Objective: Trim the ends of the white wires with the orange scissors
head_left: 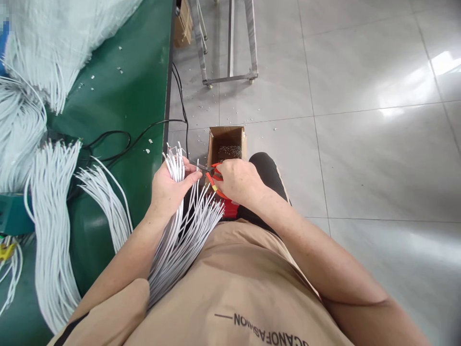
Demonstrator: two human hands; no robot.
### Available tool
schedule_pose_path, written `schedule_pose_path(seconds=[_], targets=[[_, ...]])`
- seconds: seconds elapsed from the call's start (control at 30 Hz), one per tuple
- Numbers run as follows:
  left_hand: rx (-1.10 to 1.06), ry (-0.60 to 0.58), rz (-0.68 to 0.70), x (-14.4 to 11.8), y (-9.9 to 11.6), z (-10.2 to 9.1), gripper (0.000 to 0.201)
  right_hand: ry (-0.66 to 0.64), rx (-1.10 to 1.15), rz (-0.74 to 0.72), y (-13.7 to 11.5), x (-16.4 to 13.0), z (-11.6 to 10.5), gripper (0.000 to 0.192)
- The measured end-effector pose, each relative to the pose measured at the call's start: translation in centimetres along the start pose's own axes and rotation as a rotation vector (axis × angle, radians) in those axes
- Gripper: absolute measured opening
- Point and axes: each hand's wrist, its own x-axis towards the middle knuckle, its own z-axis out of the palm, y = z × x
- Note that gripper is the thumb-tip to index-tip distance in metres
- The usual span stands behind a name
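My left hand (173,185) is closed round the upper part of a bunch of white wires (175,168), whose tips stick up above the fingers. More white wires (194,230) from the same lap bundle fan out to the right below it, their ends near the pliers. In my right hand (237,178) are small pliers or cutters (212,171) with red-orange handles. Their thin jaws point left towards my left thumb, close to the wire tips. Whether the jaws touch a wire I cannot tell.
A cardboard box (226,139) with small scraps inside stands on the floor just beyond my hands. On the green table (144,72) lie more white wire bundles (54,216) and a black cable (147,127). A metal frame (230,77) stands further off.
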Motion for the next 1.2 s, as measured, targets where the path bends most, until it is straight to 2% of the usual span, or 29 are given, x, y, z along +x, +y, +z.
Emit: schedule_pose_path(seconds=[0.1,0.47,0.73,0.83,0.97,1.03,1.2], targets=[[-0.048,-0.021,-0.034,0.0,-0.3,0.0,0.03,0.021,-0.014,0.01,0.1,-0.1,0.4,0.031],[-0.39,-0.269,-0.224,0.5,0.1,-0.1,0.029,0.161,-0.025,-0.025,0.4,-0.5,1.9,0.027],[-0.509,-0.391,-0.313,1.0,-0.6,-0.3,0.033,0.2,0.016,-0.059,1.3,0.0,2.8,0.027],[-0.534,-0.419,-0.323,1.0,-0.6,-0.4,0.032,0.172,0.21,-0.07,1.8,0.2,2.7,0.025],[-0.532,-0.433,-0.29,0.7,-0.4,-0.3,0.031,0.187,0.768,-0.019,1.5,0.5,2.1,0.021],[-0.521,-0.443,-0.265,0.6,-0.4,-0.2,0.03,0.195,0.976,-0.032,1.2,0.6,1.7,0.022],[-0.496,-0.467,-0.231,0.5,-0.2,-0.2,0.03,0.16,1.041,-0.057,0.8,0.7,1.1,0.017]])
